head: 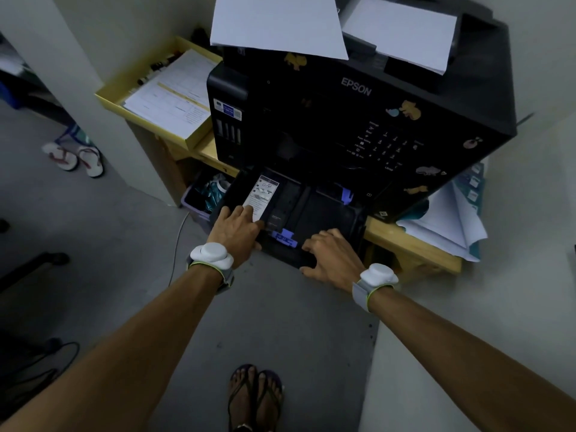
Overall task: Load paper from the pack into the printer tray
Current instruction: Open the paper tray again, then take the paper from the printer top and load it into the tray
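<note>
Wooden desk [405,241] carried the printer [358,104] at frame centre. Both hands, left hand [235,230] and right hand [330,255], lay spread on the empty tray [327,213], apparently steadying it for loading.

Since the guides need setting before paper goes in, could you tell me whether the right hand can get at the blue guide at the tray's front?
Probably yes: the right hand rests on the tray beside the blue guide, nothing between.

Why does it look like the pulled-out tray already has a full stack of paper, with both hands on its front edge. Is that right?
Not quite. In the head view the tray is pulled out but holds no paper, only its dark floor and blue guides. Both the left hand and right hand are on its front edge.
</note>
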Demonstrator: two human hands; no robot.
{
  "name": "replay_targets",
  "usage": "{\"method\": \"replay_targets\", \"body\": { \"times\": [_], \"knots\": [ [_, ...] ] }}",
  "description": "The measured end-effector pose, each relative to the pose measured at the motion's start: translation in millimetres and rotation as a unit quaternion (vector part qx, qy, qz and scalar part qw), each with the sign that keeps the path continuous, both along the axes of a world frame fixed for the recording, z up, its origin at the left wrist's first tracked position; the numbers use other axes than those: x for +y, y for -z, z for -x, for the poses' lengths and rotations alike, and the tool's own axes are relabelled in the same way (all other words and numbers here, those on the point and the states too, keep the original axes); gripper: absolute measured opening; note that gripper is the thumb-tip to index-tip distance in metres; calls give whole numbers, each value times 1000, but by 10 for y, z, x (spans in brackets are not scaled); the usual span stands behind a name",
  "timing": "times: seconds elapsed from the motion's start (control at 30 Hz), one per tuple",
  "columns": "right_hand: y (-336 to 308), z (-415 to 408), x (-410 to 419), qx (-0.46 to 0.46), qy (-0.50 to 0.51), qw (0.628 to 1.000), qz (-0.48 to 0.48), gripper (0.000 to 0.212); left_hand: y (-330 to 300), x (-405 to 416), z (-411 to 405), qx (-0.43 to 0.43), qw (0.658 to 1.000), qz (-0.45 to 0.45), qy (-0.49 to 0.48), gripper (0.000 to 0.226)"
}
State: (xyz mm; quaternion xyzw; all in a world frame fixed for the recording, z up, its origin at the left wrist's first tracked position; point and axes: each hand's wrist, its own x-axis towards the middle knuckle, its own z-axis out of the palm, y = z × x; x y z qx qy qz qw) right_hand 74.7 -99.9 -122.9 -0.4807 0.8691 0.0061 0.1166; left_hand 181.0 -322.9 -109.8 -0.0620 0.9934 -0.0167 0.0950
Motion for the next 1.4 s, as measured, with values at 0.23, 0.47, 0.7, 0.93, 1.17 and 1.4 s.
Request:
{"method": "replay_targets", "body": {
  "times": [0.23, 0.47, 0.7, 0.93, 1.17, 1.4],
  "knots": [
    [-53, -44, 24, -39, 21, 999, 8, 57, -7, 43, -53, -5, 1000, -3, -18, 50],
    [-582, 114, -18, -85, 98, 988, 82, 54, -474, -95, -56, 21, 996, -65, -52, 40],
    [-1572, 470, -308, -89, 100, 962, 236, 38, -1507, -344, 237, 227, 962, -119, -98, 30],
    [-2545, 855, -794, -18, 132, 898, 420, 20, -2415, -723, 723, 407, 876, -73, -246, 35],
    [-2828, 1416, -1270, -45, 270, 894, 355, 37, -2483, -1352, 1335, 330, 837, -248, -358, 52],
    [-2804, 1916, -1767, -90, 411, 881, 218, 30, -2302, -1976, 1914, 193, 862, -350, -312, 58]
  ]
}}
